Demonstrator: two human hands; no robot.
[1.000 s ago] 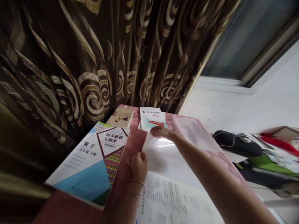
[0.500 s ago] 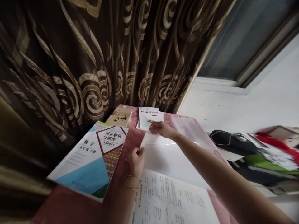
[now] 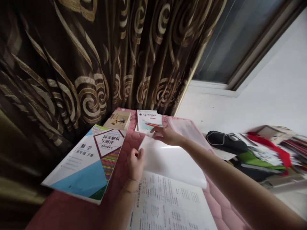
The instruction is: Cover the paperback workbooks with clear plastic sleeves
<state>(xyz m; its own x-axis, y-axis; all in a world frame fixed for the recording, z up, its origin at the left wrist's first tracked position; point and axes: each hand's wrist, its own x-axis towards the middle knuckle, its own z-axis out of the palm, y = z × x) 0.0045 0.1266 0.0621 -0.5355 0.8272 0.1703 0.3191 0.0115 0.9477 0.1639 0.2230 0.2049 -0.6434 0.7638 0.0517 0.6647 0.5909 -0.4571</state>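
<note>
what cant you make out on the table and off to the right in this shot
All in the head view:
Lower part of the calligraphy workbook: hidden by the right hand and the plastic sheet.
Bottom of the open book: cut off by the lower edge; its print is too small to read.
Jumbled pile of items: overlapping, too small to identify.

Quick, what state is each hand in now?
Left hand: curled at the edge of the clear plastic sheet; grip cannot be told.
Right hand: closed on the clear plastic sheet's corner.
</note>
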